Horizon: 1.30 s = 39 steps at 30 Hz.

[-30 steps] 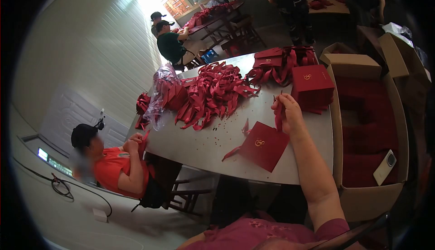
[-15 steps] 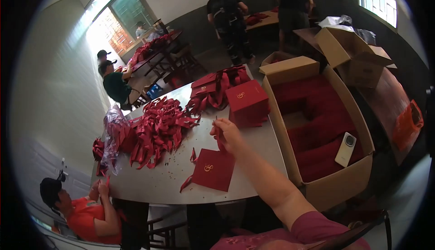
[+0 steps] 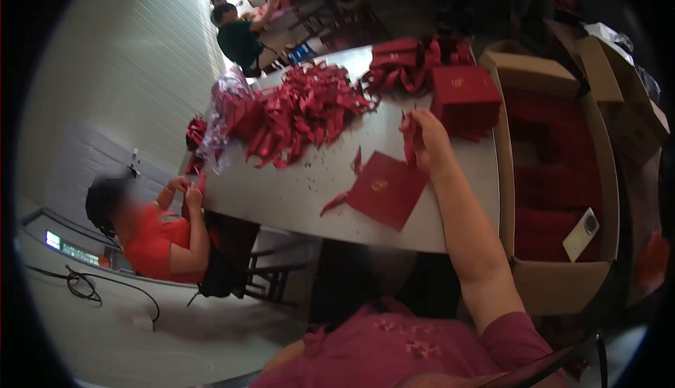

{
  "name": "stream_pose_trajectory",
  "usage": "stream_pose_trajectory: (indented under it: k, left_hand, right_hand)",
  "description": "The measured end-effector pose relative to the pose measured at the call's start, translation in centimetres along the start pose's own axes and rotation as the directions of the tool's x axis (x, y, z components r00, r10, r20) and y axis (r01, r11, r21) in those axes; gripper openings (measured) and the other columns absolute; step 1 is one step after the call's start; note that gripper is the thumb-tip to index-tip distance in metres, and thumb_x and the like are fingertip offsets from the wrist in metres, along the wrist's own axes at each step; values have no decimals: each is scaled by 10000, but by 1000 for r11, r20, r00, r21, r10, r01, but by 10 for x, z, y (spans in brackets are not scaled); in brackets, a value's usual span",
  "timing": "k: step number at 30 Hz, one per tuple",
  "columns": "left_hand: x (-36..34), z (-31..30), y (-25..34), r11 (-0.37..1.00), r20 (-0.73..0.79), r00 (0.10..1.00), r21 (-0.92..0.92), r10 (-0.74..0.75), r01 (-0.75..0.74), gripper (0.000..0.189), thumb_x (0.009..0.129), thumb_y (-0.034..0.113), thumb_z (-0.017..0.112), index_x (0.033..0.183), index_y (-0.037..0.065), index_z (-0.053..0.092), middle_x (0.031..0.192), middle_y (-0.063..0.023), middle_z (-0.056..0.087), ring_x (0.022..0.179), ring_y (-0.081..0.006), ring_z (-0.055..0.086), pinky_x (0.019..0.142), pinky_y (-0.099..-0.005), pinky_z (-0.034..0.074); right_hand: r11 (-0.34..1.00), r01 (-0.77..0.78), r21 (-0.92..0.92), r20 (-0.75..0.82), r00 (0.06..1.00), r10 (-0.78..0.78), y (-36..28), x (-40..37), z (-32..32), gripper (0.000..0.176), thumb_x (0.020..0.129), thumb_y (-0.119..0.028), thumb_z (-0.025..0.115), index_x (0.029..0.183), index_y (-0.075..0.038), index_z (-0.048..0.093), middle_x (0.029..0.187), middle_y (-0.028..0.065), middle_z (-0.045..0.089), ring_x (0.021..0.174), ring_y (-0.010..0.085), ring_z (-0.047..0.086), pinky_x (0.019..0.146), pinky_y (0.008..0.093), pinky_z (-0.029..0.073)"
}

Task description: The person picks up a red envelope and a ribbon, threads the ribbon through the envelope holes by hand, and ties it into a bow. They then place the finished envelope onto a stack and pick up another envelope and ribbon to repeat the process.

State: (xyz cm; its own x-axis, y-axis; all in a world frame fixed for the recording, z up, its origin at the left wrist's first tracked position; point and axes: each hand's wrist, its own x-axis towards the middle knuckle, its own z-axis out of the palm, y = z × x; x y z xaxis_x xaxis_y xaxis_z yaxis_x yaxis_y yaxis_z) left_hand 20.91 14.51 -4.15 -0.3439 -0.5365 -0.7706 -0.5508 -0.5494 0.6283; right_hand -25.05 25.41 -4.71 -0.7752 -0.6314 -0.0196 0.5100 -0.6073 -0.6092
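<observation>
Metal table [image 3: 295, 201] in front of me, open carton [image 3: 559, 286] off its R side w/ a phone [image 3: 581, 234] on the red stuff inside. Heap of red ribbons [image 3: 302, 110] toward the far L; stack of red bags [image 3: 464, 96] just beyond my R hand [image 3: 427, 135]. One flat red bag [image 3: 388, 192] lies near the table's close edge, gold mark up, ribbon ends out its L side — that's the piece I'm at. Looks like the ribbon-handling step: R fingers pinch a red ribbon [image 3: 410, 145], hanging by the bag's top corner; can't tell if it's attached. Next move calls for a firm pinch, no snagging — L hand's out of view, so can't tell its fingers' state.
</observation>
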Motion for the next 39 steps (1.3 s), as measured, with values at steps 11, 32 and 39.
stream_pose_trajectory:
  k: [11, 32, 39]
  left_hand:
    - [-7, -5, -80, 942, -100, 936, -33, -337, 335, 296, 976, 275, 551, 1070, 1, 608, 959, -86, 655, 916, -146, 624, 816, -238, 512]
    - [78, 165, 174, 79, 337, 315, 561, 887, -824, 131, 892, 95, 613, 960, -12, 645, 868, -151, 650, 758, -318, 632, 710, -373, 498]
    - [113, 203, 201, 124, 444, 501, 644, 743, -755, 199, 842, 165, 670, 985, 28, 654, 859, -141, 693, 819, -343, 675, 728, -411, 520]
  right_hand:
    - [925, 258, 279, 294, 894, -338, -67, -23, 21, 165, 982, -152, 561, 1092, -47, 624, 835, 53, 650, 864, 204, 637, 815, 361, 511]
    - [353, 237, -905, 284, 955, 88, -30, -52, 37, 165, 897, -54, 599, 999, 54, 671, 739, 28, 638, 662, 86, 565, 602, 229, 461]
    - [453, -208, -867, -25, 926, 376, 8, -42, 18, 116, 853, -88, 604, 888, 15, 646, 734, 95, 667, 626, 147, 633, 590, 263, 514]
